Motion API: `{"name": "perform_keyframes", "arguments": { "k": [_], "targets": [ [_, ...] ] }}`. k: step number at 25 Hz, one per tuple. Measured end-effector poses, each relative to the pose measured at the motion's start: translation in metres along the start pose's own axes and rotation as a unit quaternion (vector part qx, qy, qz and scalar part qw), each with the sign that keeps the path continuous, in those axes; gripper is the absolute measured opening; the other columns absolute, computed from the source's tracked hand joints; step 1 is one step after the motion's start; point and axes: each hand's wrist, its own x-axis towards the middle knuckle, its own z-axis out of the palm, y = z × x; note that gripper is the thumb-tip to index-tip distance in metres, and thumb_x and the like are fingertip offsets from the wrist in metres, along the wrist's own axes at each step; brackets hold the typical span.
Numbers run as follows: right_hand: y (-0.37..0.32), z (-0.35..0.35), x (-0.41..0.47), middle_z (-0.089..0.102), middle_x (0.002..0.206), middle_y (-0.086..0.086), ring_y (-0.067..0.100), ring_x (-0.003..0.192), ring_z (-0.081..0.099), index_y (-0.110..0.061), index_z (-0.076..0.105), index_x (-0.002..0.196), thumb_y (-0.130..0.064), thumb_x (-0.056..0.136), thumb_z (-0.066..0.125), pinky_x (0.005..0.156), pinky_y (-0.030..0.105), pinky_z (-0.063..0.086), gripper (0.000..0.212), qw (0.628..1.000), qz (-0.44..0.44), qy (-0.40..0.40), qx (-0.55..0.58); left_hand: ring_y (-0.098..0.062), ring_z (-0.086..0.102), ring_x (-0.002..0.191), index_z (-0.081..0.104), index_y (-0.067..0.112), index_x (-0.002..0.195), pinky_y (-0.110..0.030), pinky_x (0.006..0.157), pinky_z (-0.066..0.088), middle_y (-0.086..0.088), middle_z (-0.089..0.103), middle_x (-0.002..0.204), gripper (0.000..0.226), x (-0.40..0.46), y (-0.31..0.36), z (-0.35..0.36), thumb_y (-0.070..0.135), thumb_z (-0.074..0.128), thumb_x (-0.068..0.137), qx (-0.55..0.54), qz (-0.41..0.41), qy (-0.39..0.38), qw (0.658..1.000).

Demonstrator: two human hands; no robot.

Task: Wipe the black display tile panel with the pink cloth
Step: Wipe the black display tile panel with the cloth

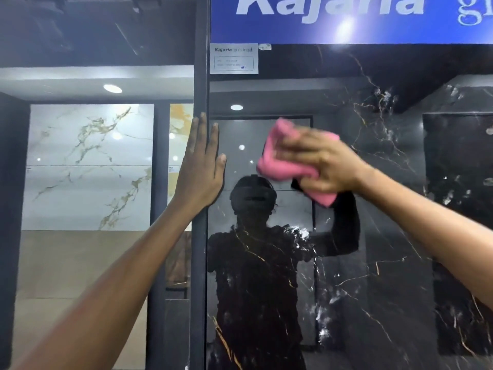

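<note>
The black display tile panel [386, 236] stands upright straight ahead, glossy and veined with gold and white, under a blue brand banner [346, 20] and with a small paper label [233, 58] stuck at its top left corner. The wiping itself looks to be the step in hand: the right hand [324, 162] grips the bunched pink cloth [282, 161] and presses it against the upper middle of the panel, the hand blurred as if in mid-stroke. The left hand [201, 166] lies flat with straight fingers on the dark frame post [200, 263] at the panel's left edge, apparently bracing, holding nothing. Whitish specks and smears show lower on the panel, well below the cloth, though some may be veining or reflection. The next move likely calls for carrying the strokes downward over that area, keeping firm contact with the surface.
</note>
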Motion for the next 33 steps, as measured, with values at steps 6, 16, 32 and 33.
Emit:
{"name": "perform_keyframes", "arguments": {
  "k": [6, 16, 32, 33],
  "targets": [
    [-0.004, 0.003, 0.073, 0.049, 0.140, 0.009, 0.034, 0.135, 0.037, -0.016, 0.052, 0.135, -0.037, 0.077, 0.044, 0.114, 0.051, 0.025, 0.062, 0.972, 0.217, 0.090, 0.012, -0.024, -0.005, 0.148, 0.013, 0.008, 0.153, -0.013, 0.113, -0.011, -0.011, -0.001, 0.160, 0.058, 0.001, -0.011, -0.001, 0.025, 0.027, 0.099, -0.056, 0.038, -0.007, 0.998],
    [-0.002, -0.003, 0.039, 0.054, 0.135, 0.012, 0.035, 0.131, 0.043, -0.013, 0.056, 0.130, -0.026, 0.075, 0.053, 0.109, 0.052, 0.032, 0.057, 0.973, 0.212, 0.090, -0.026, -0.025, -0.003, 0.148, 0.013, 0.010, 0.153, -0.014, 0.113, -0.012, -0.009, 0.002, 0.160, 0.058, -0.004, -0.013, -0.001, 0.021, 0.033, 0.099, -0.018, 0.041, -0.002, 0.999],
    [-0.207, 0.063, -0.032, 0.038, 0.149, 0.006, 0.029, 0.143, 0.020, -0.021, 0.044, 0.139, -0.038, 0.083, 0.053, 0.119, 0.045, 0.007, 0.059, 0.996, -0.074, -0.058, 0.005, -0.028, 0.001, 0.147, 0.016, 0.006, 0.151, -0.018, 0.116, -0.008, -0.013, 0.007, 0.160, 0.058, -0.030, -0.013, -0.005, 0.018, 0.033, 0.098, -0.043, 0.058, -0.031, 0.997],
    [-0.215, 0.061, -0.049, 0.038, 0.149, 0.003, 0.027, 0.143, 0.019, -0.022, 0.043, 0.140, -0.041, 0.083, 0.055, 0.119, 0.043, 0.004, 0.061, 0.984, -0.144, -0.101, 0.001, -0.028, 0.000, 0.148, 0.015, 0.007, 0.152, -0.017, 0.115, -0.008, -0.012, 0.006, 0.160, 0.058, -0.034, -0.013, -0.005, 0.018, 0.033, 0.098, -0.042, 0.055, -0.035, 0.997]
  ]
}}
